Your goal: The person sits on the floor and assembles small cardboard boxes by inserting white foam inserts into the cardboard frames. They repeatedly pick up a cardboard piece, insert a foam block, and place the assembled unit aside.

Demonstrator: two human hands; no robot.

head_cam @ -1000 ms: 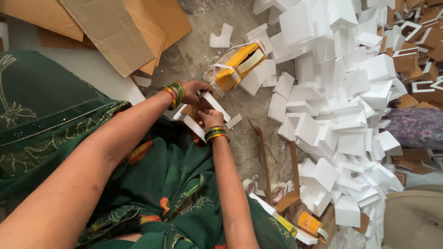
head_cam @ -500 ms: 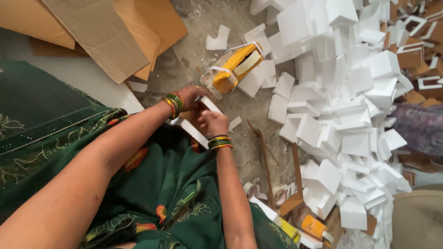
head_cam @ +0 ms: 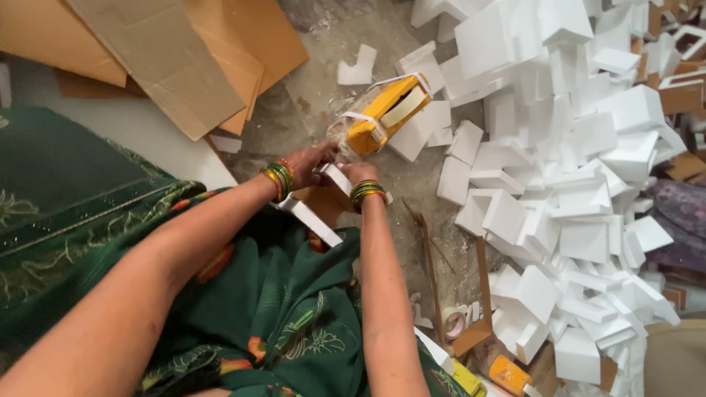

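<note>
A heap of white foam corner blocks point(head_cam: 581, 184) fills the floor's right side, with brown cardboard sheets point(head_cam: 184, 59) at its top left corner. Both hands meet on the floor in front of the green-clad lap: the left hand point(head_cam: 309, 162) and right hand point(head_cam: 360, 173) close around a white foam strip point(head_cam: 312, 220), fingers seemingly curled, though mostly hidden. Just beyond sits a yellow box point(head_cam: 386, 114) wrapped in clear film. A tape roll point(head_cam: 452, 321) lies lower down.
</note>
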